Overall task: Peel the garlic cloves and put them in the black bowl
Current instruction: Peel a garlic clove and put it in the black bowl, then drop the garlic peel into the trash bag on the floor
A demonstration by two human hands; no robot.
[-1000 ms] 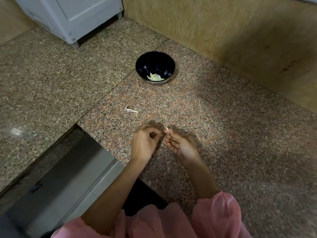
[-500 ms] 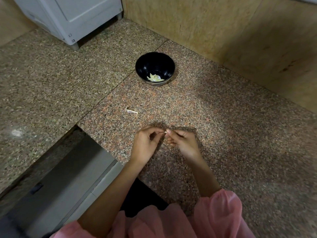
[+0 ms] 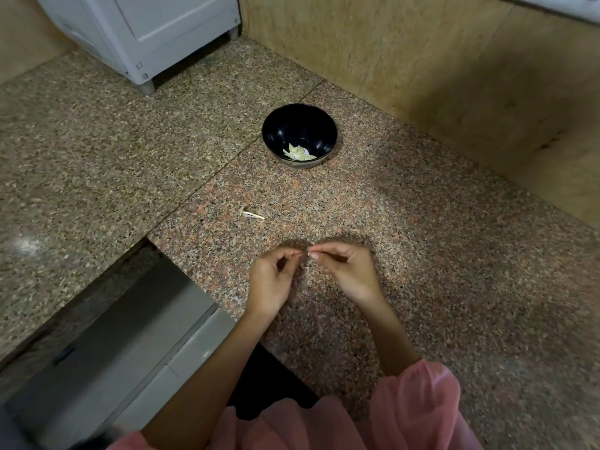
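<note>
The black bowl stands on the granite counter near the back wall, with pale peeled garlic pieces in its bottom. In front of it, my left hand and my right hand meet fingertip to fingertip just above the counter. Both pinch a tiny whitish garlic clove, mostly hidden by my fingers. A thin scrap of garlic skin lies on the counter to the left, between my hands and the bowl.
A white appliance stands at the back left on small feet. A wooden wall panel runs along the back right. The counter has a cut-out at lower left, with a grey cabinet front below it.
My hands have drawn closer until the fingertips meet on the clove. My right hand has turned, its fingers now curled in rather than spread.
</note>
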